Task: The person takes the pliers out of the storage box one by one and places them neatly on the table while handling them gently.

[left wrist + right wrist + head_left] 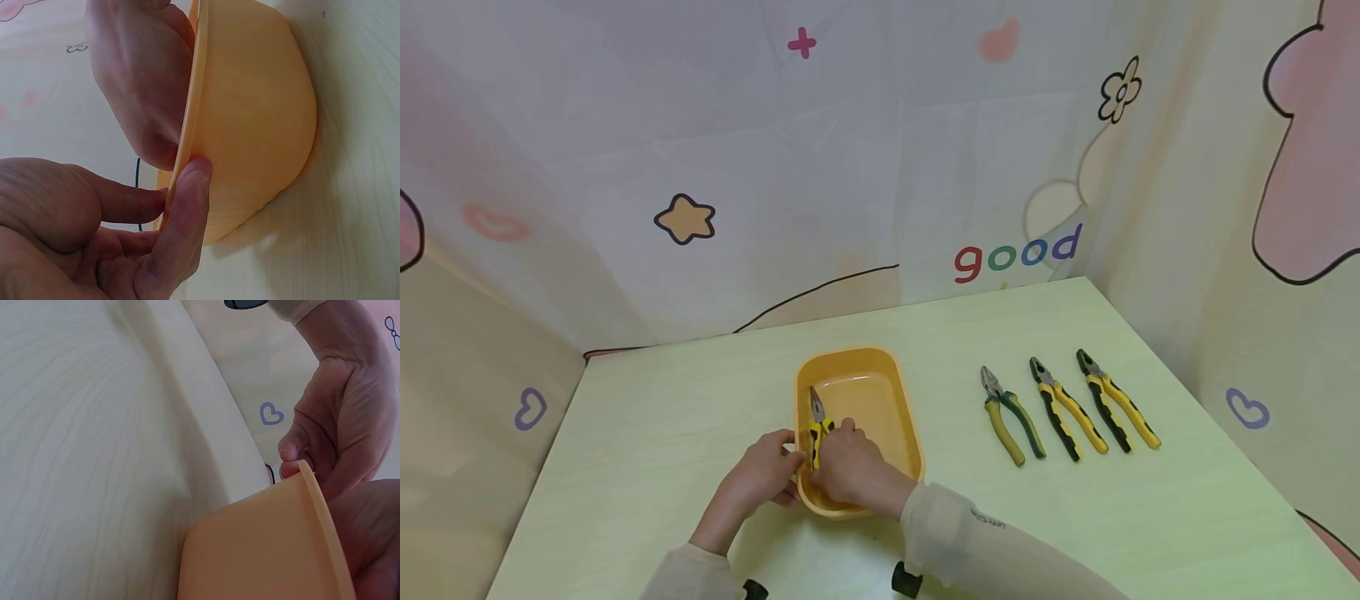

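In the head view, a yellow plastic basin (891,400) stands on the table. My left hand (763,471) pinches its left rim between thumb and fingers; the left wrist view shows the thumb inside and a finger (187,212) on the outer wall. Inside the basin, my right hand (853,467) is over the handles of long-nose pliers (817,407) with yellow and black grips. Their grey jaws point to the far side, along the left wall. The right fingertips are hidden under the hand. In the right wrist view, the basin's wall (269,544) covers the pliers.
Right of the basin, three pliers lie in a row: one with green handles (1015,425), then two with yellow and black handles, the middle pliers (1066,408) and the right-hand pliers (1116,400). A printed cloth (820,208) hangs behind the pale table (647,417).
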`<act>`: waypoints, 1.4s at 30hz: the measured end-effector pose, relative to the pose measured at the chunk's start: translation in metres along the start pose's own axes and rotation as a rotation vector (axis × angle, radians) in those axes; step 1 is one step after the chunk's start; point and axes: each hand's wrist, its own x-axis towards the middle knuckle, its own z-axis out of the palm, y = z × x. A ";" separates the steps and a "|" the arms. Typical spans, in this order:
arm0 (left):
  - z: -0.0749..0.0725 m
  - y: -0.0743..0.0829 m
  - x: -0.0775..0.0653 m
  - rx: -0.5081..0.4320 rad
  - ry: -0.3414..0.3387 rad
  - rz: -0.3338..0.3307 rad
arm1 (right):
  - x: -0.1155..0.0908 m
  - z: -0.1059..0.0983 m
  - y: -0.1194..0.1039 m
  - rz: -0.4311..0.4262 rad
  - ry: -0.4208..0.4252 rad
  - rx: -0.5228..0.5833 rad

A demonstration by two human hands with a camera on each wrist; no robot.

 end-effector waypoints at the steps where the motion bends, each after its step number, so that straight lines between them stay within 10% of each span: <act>1: 0.000 0.000 0.000 0.002 0.000 -0.002 | 0.000 0.000 0.000 0.000 0.001 0.000; 29: 0.001 0.002 -0.003 -0.013 0.013 0.026 | 0.008 0.001 0.020 -0.024 0.103 -0.121; 42: 0.001 0.002 -0.003 -0.017 0.011 0.028 | 0.017 -0.017 0.033 0.038 0.015 0.159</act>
